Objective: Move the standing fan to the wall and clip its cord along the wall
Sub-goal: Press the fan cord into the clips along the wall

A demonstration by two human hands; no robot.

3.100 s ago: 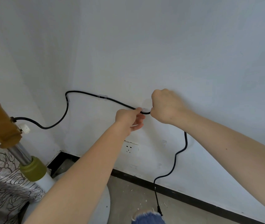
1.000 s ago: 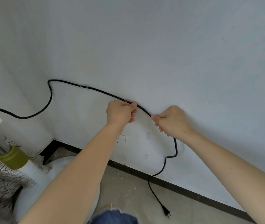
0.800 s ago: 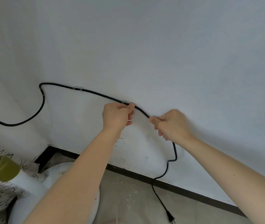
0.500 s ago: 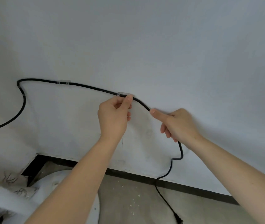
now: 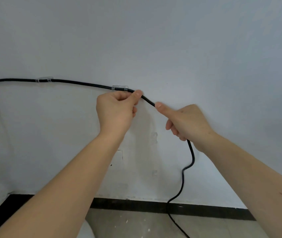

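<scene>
Cord location: the black cord is run along the white wall from the left edge; past the hands it hangs in loose bends to the floor, crossing the dark skirting.
Left hand: the left hand is seen pinching the cord between thumb and forefinger, just right of the second clip.
Right hand: the right hand is wrapped round the cord a little further along, thumb laid along it. The cord emerges below the fist.
Handling, judged: the cord is taken to be light and flexible but springy. Its kinks suggest it will curl back unless held taut. The sheath looks smooth, so a loose pinch may slip.
Grip point, judged: hold is best taken close to either side of the clip being loaded, never by the hanging end.
Holders and contents: the first clip and second clip, both clear plastic, each carry the cord.
Unfilled fittings: two faint clear fittings, upper and lower, are noted below on the wall. Both appear empty, though this is hard to tell.
Other containers: none seen.
Fan: not identifiable in view.
</scene>
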